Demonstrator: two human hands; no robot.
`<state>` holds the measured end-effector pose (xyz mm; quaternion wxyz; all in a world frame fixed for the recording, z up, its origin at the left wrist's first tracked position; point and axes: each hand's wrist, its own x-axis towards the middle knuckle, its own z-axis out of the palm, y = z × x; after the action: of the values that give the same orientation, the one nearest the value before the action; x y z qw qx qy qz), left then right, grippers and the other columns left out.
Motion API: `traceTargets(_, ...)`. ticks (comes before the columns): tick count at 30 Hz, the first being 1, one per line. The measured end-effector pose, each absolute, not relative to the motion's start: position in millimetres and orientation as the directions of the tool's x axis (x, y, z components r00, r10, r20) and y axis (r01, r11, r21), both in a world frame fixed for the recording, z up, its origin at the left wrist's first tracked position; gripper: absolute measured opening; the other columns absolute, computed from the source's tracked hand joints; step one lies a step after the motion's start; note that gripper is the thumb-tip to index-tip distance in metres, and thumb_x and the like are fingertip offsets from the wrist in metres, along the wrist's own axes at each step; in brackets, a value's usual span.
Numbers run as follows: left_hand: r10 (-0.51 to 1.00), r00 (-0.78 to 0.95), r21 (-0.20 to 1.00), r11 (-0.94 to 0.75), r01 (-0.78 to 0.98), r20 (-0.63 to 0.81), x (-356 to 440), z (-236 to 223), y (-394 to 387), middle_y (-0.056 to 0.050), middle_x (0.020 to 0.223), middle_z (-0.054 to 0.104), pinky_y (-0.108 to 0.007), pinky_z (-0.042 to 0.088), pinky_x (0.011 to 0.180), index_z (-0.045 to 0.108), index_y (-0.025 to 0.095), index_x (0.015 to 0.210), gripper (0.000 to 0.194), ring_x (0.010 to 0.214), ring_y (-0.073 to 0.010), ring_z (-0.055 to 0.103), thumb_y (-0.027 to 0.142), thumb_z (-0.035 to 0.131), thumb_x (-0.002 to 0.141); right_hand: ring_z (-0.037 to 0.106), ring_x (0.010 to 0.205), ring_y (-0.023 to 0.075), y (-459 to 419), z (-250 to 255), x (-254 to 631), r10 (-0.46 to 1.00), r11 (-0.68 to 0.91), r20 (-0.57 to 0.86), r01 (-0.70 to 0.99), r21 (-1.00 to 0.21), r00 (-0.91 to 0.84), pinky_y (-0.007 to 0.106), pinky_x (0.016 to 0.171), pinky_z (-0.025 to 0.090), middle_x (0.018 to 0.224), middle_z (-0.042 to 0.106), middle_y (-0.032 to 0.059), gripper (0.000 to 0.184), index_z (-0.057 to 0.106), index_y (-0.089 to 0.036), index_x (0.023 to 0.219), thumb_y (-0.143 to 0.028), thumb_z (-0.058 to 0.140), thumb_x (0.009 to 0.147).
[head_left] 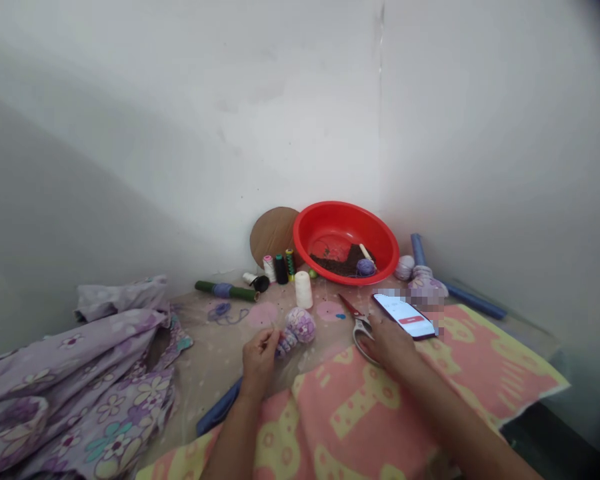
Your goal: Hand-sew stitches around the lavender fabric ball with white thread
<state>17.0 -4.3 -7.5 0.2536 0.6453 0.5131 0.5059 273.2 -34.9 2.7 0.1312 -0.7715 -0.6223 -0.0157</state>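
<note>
As a person sits over a clear plastic sheet [215, 353], the left hand [259, 360] pinches its fingers [269, 335] closed on something too thin to make out, just beside a stuffed purple floral fabric ball [297, 330]. The right hand [390, 343] lies over the looped handles of a pair of scissors [361, 337], its fingers [377, 325] curled, though whether they grip cannot be told, next to a lit smartphone [405, 316]. Thread spools [281, 269] stand far off, before a red plastic basin [345, 223] holding dark scraps [337, 263] and a small purple ball [365, 267]. Purple floral cloth [70, 380] lies heaped left; a pink-and-yellow towel [360, 420] covers the near right.
</note>
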Motion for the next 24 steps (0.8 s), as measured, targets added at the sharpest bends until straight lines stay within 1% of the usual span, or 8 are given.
traceTargets(8,0.891,-0.024,0.79,-0.39,0.474,0.454,8.7,-8.2,3.8,-0.002,0.065,0.063,-0.02,0.04,0.058,0.061,0.015,0.067,0.033,0.062,-0.0131,0.056,0.04,0.041,0.076,0.056,0.082,0.0259,-14.6,2.0,282.5,0.95,-0.259,0.07,0.892,-0.371,0.305,0.033,0.066,0.038,0.09,0.06,0.014,0.043,0.055,-0.013,0.097,-0.044,0.041,0.071)
traceTargets(10,0.883,-0.02,0.771,-0.399,0.496,0.47,6.9,-8.1,5.2,-0.002,0.065,0.063,-0.02,0.04,0.058,0.06,0.015,0.068,0.033,0.062,-0.0129,0.055,0.04,0.04,0.076,0.057,0.077,0.0245,-17.1,2.5,286.6,0.963,-0.211,0.053,0.861,-0.463,0.265,0.032,0.065,0.038,0.083,0.061,0.0121,0.039,0.058,-0.014,0.086,-0.045,0.041,0.071)
traceTargets(12,0.88,-0.025,0.764,-0.398,0.509,0.475,5.4,-9.2,6.7,-0.002,0.065,0.062,-0.02,0.04,0.058,0.06,0.016,0.068,0.033,0.062,-0.0127,0.055,0.04,0.04,0.077,0.057,0.072,0.021,-24.6,4.3,288.7,0.975,-0.14,0.05,0.772,-0.619,0.217,0.029,0.062,0.039,0.075,0.061,0.008,0.033,0.059,-0.015,0.078,-0.043,0.044,0.07)
traceTargets(14,0.879,-0.035,0.765,-0.394,0.509,0.476,4.4,-11.4,8.5,-0.002,0.065,0.062,-0.02,0.04,0.058,0.06,0.016,0.068,0.033,0.061,-0.0129,0.055,0.041,0.039,0.077,0.055,0.062,0.0161,-37.0,8.6,286.8,0.981,-0.111,0.005,0.588,-0.801,0.192,0.024,0.054,0.039,0.067,0.059,0.0034,0.027,0.058,-0.016,0.077,-0.04,0.049,0.068)
traceTargets(17,0.879,-0.035,0.773,-0.398,0.493,0.475,3.7,-14.7,10.7,-0.003,0.066,0.062,-0.02,0.04,0.058,0.059,0.016,0.069,0.033,0.062,-0.0129,0.055,0.041,0.039,0.077,0.042,0.039,0.0084,-61.2,17.2,274.6,0.96,-0.275,-0.262,0.161,-0.948,0.097,0.019,0.035,0.03,0.052,0.048,-0.004,0.03,0.052,-0.019,0.081,-0.046,0.05,0.068)
traceTargets(19,0.881,-0.03,0.777,-0.4,0.486,0.472,3.5,-15.6,11.5,-0.003,0.066,0.062,-0.02,0.04,0.058,0.06,0.015,0.07,0.033,0.062,-0.0128,0.055,0.04,0.039,0.077,0.038,0.035,0.0063,-77.0,20.1,261.8,0.939,-0.342,-0.334,-0.12,-0.932,-0.086,0.017,0.03,0.025,0.053,0.045,-0.0052,0.031,0.049,-0.019,0.08,-0.048,0.049,0.07)
traceTargets(21,0.88,-0.027,0.777,-0.403,0.483,0.473,3.5,-15.4,11.6,-0.002,0.066,0.061,-0.02,0.04,0.059,0.06,0.015,0.071,0.032,0.063,-0.0126,0.054,0.04,0.04,0.077,0.039,0.037,0.0063,-90.0,18.8,247.5,0.914,-0.382,-0.3,-0.324,-0.865,-0.275,0.016,0.03,0.028,0.055,0.045,-0.0043,0.033,0.049,-0.018,0.083,-0.049,0.044,0.073)
traceTargets(24,0.881,-0.04,0.783,-0.396,0.479,0.471,3.7,-14.0,11.1,-0.002,0.067,0.06,-0.02,0.04,0.059,0.059,0.014,0.071,0.032,0.063,-0.0123,0.053,0.04,0.04,0.077,0.038,0.035,0.0061,-103.3,12.5,227.1,0.863,-0.463,-0.276,-0.442,-0.769,-0.424,0.017,0.031,0.03,0.054,0.046,-0.0029,0.038,0.05,-0.016,0.081,-0.052,0.039,0.075)
